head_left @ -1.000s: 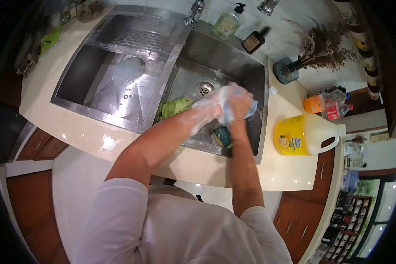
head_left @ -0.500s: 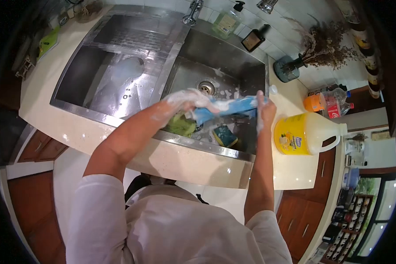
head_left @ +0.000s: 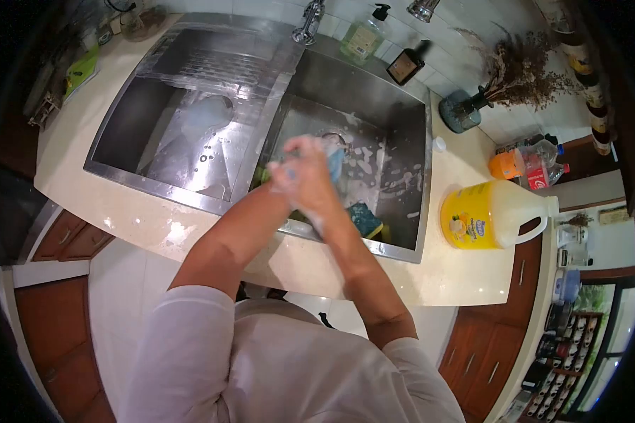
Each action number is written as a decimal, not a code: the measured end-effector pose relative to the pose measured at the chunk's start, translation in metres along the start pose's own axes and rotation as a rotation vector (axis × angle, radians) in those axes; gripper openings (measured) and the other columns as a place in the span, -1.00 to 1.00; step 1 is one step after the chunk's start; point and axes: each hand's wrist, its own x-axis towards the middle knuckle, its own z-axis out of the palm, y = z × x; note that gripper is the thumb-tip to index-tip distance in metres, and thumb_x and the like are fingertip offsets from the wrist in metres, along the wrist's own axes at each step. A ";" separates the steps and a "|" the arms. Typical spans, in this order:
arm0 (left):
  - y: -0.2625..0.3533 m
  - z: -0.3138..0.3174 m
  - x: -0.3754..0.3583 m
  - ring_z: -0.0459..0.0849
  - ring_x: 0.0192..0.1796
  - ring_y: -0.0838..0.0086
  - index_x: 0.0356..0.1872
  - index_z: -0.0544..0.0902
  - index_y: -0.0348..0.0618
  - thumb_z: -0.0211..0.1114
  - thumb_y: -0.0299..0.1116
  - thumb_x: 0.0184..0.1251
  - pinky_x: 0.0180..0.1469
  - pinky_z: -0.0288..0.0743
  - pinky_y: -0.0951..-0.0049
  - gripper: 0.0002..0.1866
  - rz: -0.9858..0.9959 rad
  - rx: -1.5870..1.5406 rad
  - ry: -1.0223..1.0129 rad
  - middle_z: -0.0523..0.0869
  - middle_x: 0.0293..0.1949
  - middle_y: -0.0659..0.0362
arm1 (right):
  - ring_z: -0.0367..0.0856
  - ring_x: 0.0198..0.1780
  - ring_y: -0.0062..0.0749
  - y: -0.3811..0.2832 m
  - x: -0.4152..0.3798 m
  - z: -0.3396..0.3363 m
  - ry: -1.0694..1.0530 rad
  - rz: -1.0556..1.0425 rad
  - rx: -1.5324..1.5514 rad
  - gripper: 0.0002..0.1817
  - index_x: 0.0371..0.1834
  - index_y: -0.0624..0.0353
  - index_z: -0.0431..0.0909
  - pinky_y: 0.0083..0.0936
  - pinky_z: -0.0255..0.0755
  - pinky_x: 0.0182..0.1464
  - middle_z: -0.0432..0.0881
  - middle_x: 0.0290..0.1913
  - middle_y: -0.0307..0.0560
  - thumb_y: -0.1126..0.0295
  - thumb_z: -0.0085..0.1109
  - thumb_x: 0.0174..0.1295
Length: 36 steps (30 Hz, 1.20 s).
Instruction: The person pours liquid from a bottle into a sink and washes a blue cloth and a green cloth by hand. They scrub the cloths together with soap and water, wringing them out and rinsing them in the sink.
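fingers of both soapy hands, left hand (head_left: 289, 169) and right hand (head_left: 316, 185), clench one blue cloth (head_left: 335, 163) over the sink (head_left: 402, 176), forearms converging.

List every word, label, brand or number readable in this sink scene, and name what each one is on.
No text can be read.
Yellow jug: blue logo on its label, too blurred.
Soap dispenser: pale label, too small.
Dark bottle: tan label, blurred.
Red-labelled bottle: print illegible.
Both hands, soapy, hold a blue cloth with no print visible.
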 end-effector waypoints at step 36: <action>0.022 -0.002 0.032 0.55 -0.08 0.39 -0.05 0.49 -0.21 0.24 -0.08 0.13 -0.02 0.45 0.38 -0.53 -0.185 0.244 -0.111 0.57 -0.13 0.11 | 0.43 -0.20 -0.06 0.074 -0.025 -0.019 0.092 0.262 -0.182 -0.71 -0.50 0.30 0.45 -0.26 0.30 -0.11 0.46 -0.39 0.06 0.30 0.19 -0.20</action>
